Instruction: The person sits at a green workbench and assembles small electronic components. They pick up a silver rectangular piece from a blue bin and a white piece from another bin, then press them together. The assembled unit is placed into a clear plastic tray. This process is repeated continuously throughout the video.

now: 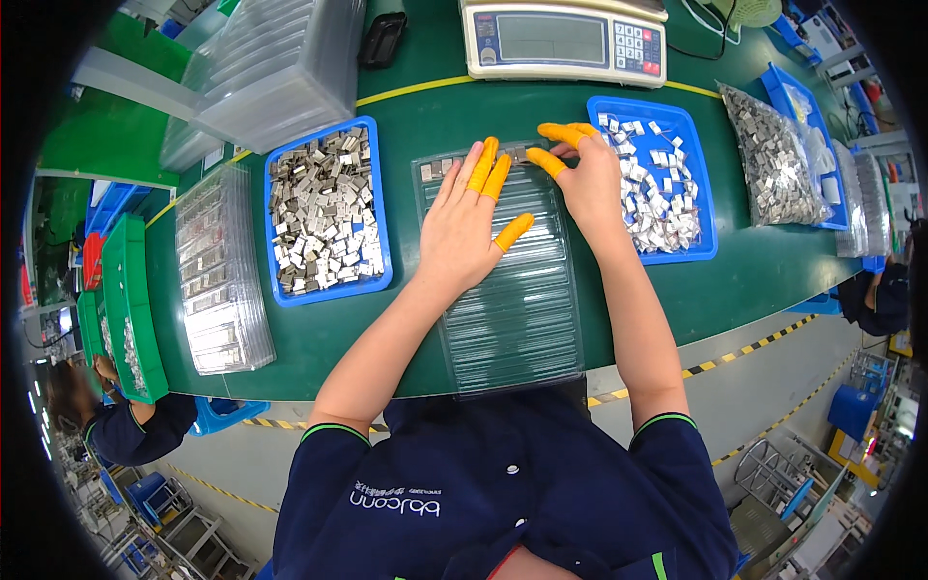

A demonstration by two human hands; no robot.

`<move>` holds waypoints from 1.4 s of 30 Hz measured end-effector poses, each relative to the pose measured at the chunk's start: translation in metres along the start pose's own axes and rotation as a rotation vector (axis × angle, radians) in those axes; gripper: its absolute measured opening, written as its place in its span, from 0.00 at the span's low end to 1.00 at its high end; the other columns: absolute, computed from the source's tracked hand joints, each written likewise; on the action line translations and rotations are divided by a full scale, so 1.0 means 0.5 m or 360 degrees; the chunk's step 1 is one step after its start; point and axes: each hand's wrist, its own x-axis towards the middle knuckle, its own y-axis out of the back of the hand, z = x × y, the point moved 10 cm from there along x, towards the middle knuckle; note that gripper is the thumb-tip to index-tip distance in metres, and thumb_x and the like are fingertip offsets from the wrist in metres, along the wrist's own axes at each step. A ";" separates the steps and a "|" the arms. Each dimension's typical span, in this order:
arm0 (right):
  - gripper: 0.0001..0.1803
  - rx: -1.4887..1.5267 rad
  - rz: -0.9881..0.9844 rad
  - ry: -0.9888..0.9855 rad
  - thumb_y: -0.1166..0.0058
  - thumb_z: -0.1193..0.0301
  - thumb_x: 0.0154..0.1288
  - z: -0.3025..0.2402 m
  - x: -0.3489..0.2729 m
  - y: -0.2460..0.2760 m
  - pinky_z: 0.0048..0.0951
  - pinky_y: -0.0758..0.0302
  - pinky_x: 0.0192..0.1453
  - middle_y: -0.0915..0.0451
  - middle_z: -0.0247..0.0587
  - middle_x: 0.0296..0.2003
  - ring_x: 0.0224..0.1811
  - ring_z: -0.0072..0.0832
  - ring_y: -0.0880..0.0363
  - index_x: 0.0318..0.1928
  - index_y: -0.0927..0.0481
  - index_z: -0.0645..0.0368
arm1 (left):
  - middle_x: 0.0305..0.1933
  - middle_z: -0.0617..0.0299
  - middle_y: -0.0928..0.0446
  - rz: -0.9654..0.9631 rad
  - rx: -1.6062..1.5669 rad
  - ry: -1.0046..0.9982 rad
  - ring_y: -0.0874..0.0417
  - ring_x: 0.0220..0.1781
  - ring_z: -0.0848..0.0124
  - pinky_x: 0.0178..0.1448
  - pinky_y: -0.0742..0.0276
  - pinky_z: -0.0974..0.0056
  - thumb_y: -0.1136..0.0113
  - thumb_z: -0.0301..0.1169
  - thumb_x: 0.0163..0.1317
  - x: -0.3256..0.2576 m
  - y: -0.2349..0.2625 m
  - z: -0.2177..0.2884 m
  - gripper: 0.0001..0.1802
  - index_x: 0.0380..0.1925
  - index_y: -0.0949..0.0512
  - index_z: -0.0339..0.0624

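at the far left stand green bins, and beside them a stack of clear trays filled with small metal parts. next comes a blue tray heaped with loose silver metal pieces. in the middle, on the green table, lies a clear ribbed tray. the left hand rests flat and open on it, with orange finger cots on the fingertips. the right hand is at the tray's far edge, its fingers bent down onto a small metal part in the top row; whether it pinches the part i cannot tell. to the right is a second blue tray with shiny pieces, then a bag of parts. a scale stands behind.
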 end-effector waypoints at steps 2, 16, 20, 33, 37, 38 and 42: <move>0.11 -0.0004 0.0053 -0.0002 0.39 0.74 0.53 0.002 0.003 0.012 0.31 0.25 0.39 0.22 0.44 0.35 0.32 0.34 0.21 0.39 0.18 0.61 | 0.68 0.49 0.44 0.0047 -0.0081 0.0002 0.52 0.73 0.57 0.74 0.56 0.55 0.53 0.49 0.63 0.002 0.011 0.003 0.34 0.62 0.40 0.37; 0.25 -0.0845 -0.0104 -0.0357 0.41 0.65 0.57 0.058 -0.056 0.150 0.40 0.32 0.57 0.34 0.60 0.57 0.60 0.48 0.35 0.54 0.26 0.63 | 0.46 0.52 0.23 0.0629 0.0085 0.0721 0.28 0.55 0.54 0.61 0.35 0.56 0.42 0.23 0.53 -0.142 0.212 -0.200 0.12 0.40 0.20 0.38; 0.26 -0.0502 -0.0101 -0.0473 0.40 0.64 0.56 0.114 -0.060 0.150 0.43 0.35 0.59 0.31 0.57 0.54 0.56 0.49 0.33 0.55 0.27 0.61 | 0.42 0.51 0.23 0.0574 0.0172 0.0853 0.28 0.51 0.55 0.57 0.33 0.55 0.39 0.24 0.50 -0.173 0.217 -0.241 0.13 0.38 0.20 0.37; 0.14 -0.0660 0.0203 -0.0773 0.35 0.72 0.50 0.131 -0.096 0.197 0.35 0.26 0.41 0.20 0.46 0.32 0.34 0.39 0.21 0.39 0.17 0.62 | 0.32 0.57 0.22 0.0099 0.0077 0.0775 0.29 0.46 0.62 0.55 0.49 0.49 0.30 0.41 0.42 -0.146 0.169 -0.284 0.15 0.27 0.16 0.45; 0.11 -0.0436 0.0420 -0.0703 0.35 0.73 0.50 0.140 -0.108 0.232 0.30 0.24 0.35 0.18 0.45 0.28 0.29 0.32 0.19 0.36 0.16 0.61 | 0.36 0.57 0.22 0.0168 0.0159 0.0771 0.29 0.46 0.61 0.55 0.49 0.50 0.29 0.44 0.40 -0.159 0.169 -0.275 0.17 0.28 0.16 0.45; 0.11 -0.0421 0.0436 -0.0698 0.35 0.73 0.50 0.136 -0.110 0.239 0.29 0.24 0.35 0.17 0.46 0.29 0.30 0.31 0.18 0.37 0.16 0.61 | 0.36 0.58 0.21 0.0188 0.0238 0.0761 0.29 0.45 0.62 0.55 0.49 0.51 0.29 0.43 0.41 -0.163 0.167 -0.281 0.17 0.28 0.16 0.45; 0.13 -0.0247 0.0552 -0.0756 0.36 0.75 0.51 0.159 -0.130 0.259 0.27 0.24 0.37 0.17 0.46 0.30 0.33 0.29 0.18 0.39 0.16 0.61 | 0.33 0.62 0.22 0.0154 -0.0046 0.0748 0.29 0.47 0.63 0.57 0.50 0.53 0.29 0.44 0.42 -0.177 0.184 -0.273 0.16 0.29 0.16 0.48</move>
